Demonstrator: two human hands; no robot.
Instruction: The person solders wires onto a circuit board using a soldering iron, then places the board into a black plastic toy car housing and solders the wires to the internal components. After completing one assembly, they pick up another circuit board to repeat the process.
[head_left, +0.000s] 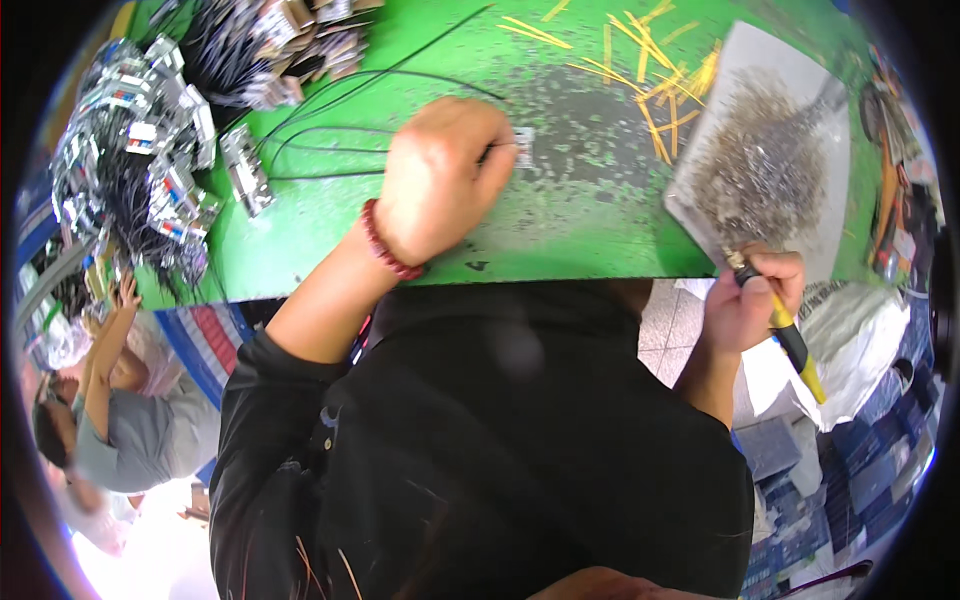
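1. The green table (565, 235) was scuffed, a person (150, 435) left of me
2. A piece (524, 147) showed beside my curled left hand (450, 170); whether held, I couldn't tell
3. My right hand (750, 300) was closed round a tool (796, 352), its tip by the tray (738, 60)

Place: assembly workshop | worn green workbench (560, 240) | heaped metal parts (140, 135) | black cables (210, 45) | yellow-black tool (790, 345) | co-worker (145, 440)
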